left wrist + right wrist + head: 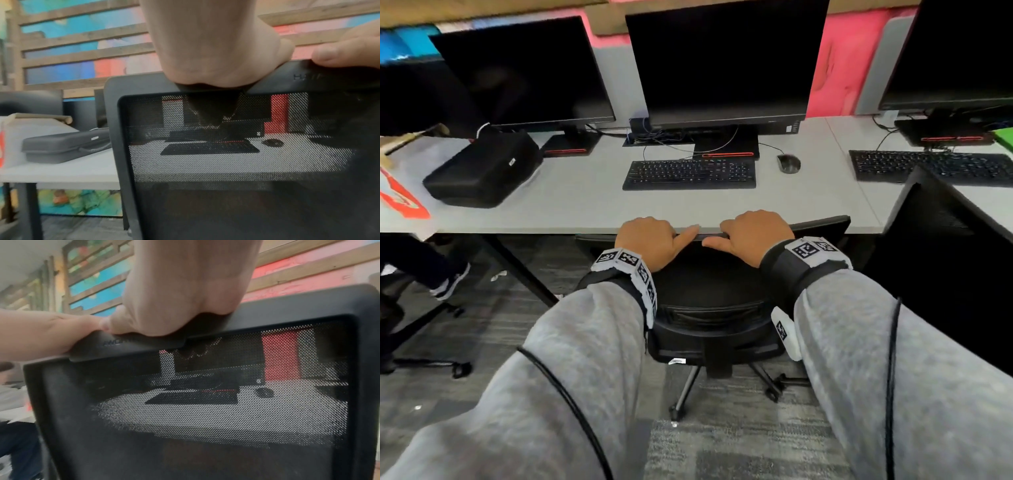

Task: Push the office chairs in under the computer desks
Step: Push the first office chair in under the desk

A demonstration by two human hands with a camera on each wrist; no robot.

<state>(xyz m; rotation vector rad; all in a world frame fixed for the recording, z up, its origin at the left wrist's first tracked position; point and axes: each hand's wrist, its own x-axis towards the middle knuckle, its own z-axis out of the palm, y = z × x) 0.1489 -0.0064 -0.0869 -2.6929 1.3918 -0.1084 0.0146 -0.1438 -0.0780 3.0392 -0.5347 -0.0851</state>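
Observation:
A black mesh-backed office chair [709, 329] stands in front of me, its top rail [822, 224] level with the near edge of the grey computer desk [585, 205]. My left hand [650, 240] grips the top rail left of centre, fingers curled over the far side. My right hand [753, 236] grips the same rail just to the right, thumbs nearly meeting. In the left wrist view the left hand [213, 48] clamps the rail [144, 84]; in the right wrist view the right hand [185, 293] does the same on the rail [287, 316]. The seat is hidden under the backrest.
On the desk sit a keyboard [690, 174], mouse [788, 163], monitors [722, 61] and a black case [482, 169]. A second black chair back [945, 246] stands close at right. Another person's leg and shoe [448, 281] are at left, by a desk leg [524, 270].

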